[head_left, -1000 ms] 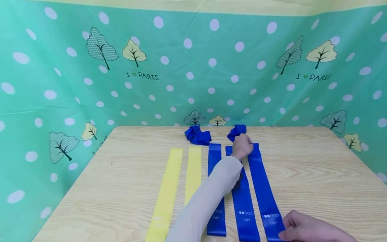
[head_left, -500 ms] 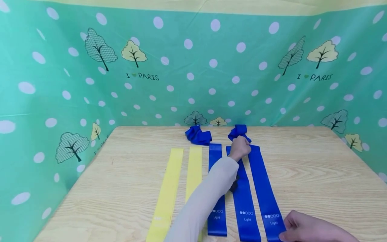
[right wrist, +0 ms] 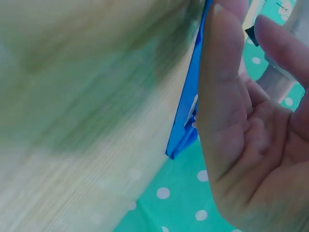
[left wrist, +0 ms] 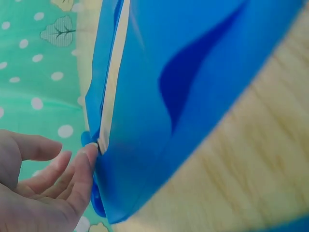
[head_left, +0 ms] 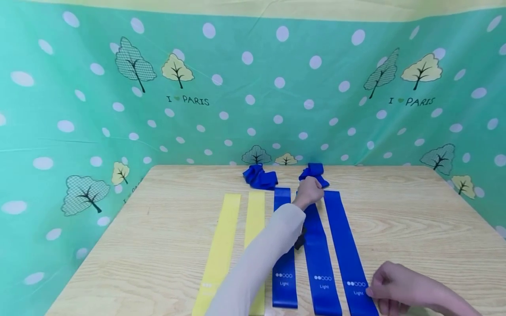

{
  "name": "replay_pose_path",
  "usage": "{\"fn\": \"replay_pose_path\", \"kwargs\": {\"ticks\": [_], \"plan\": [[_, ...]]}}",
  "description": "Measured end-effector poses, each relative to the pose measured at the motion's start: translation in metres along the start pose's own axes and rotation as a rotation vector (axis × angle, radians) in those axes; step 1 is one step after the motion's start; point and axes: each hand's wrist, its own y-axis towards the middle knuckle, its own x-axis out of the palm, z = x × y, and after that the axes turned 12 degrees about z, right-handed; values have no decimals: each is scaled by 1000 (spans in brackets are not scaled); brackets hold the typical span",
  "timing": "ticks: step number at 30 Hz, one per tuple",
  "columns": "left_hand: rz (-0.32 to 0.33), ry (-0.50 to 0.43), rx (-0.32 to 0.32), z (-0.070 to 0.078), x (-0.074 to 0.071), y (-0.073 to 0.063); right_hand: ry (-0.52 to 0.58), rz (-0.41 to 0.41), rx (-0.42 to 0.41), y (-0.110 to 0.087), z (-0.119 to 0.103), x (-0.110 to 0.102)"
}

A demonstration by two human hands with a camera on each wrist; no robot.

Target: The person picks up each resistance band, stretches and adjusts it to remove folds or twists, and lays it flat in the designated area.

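Three flat blue resistance bands marked "Light" lie lengthwise: a right one (head_left: 347,245), a middle one (head_left: 319,241) and a left one (head_left: 283,259). My left hand (head_left: 309,192) reaches over the far end of the middle band. In the left wrist view its fingers bend loosely, thumb apart, fingertips right at the edge of a blue band (left wrist: 140,121). Beside the near end of the right band is my right hand (head_left: 399,287), its fingertips at the band's edge. The right wrist view shows its fingers extended and thumb apart, alongside blue band material (right wrist: 186,121).
Two flat yellow bands (head_left: 217,250) lie left of the blue ones, partly under the left sleeve (head_left: 261,259). At the far edge of the wooden table (head_left: 415,219) sit two crumpled blue bands (head_left: 260,177). A green dotted cloth (head_left: 221,96) hangs behind.
My left hand has shifted left, from the far end of the right band to the middle one. My right hand has let go of the right band's near corner and risen slightly.
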Motion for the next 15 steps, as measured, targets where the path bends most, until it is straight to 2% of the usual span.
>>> {"fn": "replay_pose_path", "kwargs": {"ticks": [1, 7, 15], "plan": [[5, 0, 4, -1, -2, 0, 15, -16, -32, 3, 0, -2], [11, -6, 3, -7, -11, -3, 45, 23, -114, 20, -6, -7], [59, -31, -17, -17, -24, -6, 82, 102, -82, 41, -17, -8]]}}
